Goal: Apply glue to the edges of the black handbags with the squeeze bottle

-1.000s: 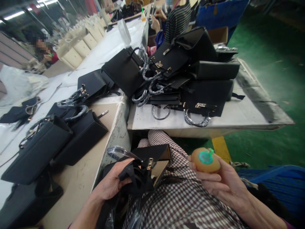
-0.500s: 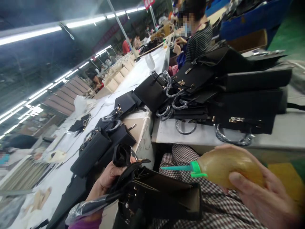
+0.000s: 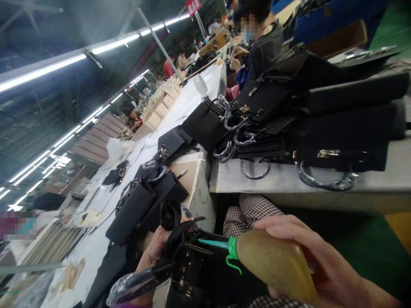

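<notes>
In my lap is a black handbag (image 3: 212,269) with gold-coloured fittings and a plastic-wrapped handle (image 3: 130,284). My left hand (image 3: 157,246) is closed around the bag's upper left part; some of its fingers are hidden behind the black material. My right hand (image 3: 324,256) grips a squeeze bottle (image 3: 272,261) of yellowish contents, tilted with its green collar to the left. The bottle's thin teal nozzle (image 3: 213,243) lies at the bag's top opening, its tip close to the inner edge; whether it touches, I cannot tell.
Several black handbags (image 3: 343,132) are piled on the right-hand table (image 3: 394,158). More bags (image 3: 131,209) lie along the long white table at left. A co-worker in a striped top (image 3: 266,51) sits beyond the pile. Flat sheets (image 3: 48,244) are stacked at lower left.
My right hand has brought the bottle left and down, and its nozzle now reaches the bag's opening. My left hand keeps its hold on the bag. The view has shifted slightly.
</notes>
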`<state>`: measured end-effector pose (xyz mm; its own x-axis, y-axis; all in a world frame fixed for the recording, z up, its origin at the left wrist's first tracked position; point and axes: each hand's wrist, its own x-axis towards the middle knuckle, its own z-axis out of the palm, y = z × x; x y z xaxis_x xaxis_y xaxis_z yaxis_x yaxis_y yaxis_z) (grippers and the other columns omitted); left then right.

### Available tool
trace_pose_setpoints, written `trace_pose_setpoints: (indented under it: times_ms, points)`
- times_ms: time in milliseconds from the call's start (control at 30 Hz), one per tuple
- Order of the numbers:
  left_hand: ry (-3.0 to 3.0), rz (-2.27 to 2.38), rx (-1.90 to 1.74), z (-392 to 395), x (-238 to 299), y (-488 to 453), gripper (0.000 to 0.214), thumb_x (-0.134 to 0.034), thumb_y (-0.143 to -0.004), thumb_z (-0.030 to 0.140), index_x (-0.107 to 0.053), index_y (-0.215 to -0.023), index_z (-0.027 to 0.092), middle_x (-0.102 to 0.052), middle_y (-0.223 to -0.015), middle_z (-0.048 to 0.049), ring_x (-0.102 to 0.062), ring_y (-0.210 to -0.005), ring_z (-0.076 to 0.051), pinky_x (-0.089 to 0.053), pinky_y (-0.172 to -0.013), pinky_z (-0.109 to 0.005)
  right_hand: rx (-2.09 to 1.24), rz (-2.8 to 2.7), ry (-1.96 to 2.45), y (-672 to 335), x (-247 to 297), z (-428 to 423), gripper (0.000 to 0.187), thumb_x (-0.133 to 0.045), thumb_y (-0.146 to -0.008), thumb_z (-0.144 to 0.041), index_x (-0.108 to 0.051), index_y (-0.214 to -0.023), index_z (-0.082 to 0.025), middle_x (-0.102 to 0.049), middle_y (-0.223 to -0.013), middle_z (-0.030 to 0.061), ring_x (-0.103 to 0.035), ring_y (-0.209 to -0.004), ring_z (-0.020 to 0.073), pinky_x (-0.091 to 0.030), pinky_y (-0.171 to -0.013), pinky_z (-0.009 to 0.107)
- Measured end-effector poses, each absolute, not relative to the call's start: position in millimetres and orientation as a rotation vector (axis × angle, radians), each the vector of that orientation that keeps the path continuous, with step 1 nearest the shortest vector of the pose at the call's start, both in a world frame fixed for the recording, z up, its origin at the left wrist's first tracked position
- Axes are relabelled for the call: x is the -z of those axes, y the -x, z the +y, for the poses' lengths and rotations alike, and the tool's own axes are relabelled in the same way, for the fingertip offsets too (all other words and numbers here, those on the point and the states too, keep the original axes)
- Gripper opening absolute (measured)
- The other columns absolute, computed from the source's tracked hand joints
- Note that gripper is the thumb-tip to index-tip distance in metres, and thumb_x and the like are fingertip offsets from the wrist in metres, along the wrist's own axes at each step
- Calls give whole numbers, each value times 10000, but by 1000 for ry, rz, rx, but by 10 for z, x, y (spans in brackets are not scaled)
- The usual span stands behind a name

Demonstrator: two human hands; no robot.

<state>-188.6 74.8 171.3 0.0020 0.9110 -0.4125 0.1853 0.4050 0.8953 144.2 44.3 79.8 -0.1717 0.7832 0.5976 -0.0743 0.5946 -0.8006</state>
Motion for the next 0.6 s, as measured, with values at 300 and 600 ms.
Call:
trace_pose_setpoints:
  times_ms: [300,600]
  points:
    - [-1001,1580,-734,769,-1642,1933,366,-891,-541,326,-837,-865,164,-804,-914,-88,-717,-891,-287,-589,-830,-348,-580,-1776,519,-1422,-773,485,824,-790,-858,-228,-366,-1561,-305,-666,-1325,125,-671,-1216,250,-610,-995,330]
    - [-1000,1551,-792,770,-1571,1917,401,-908,-525,344,-813,-860,146,-784,-863,-75,-706,-867,-269,-576,-835,-340,-684,-1660,686,-1447,-565,361,837,-821,-815,-333,-393,-1532,-384,-645,-1334,109,-658,-1211,312,-633,-977,400]
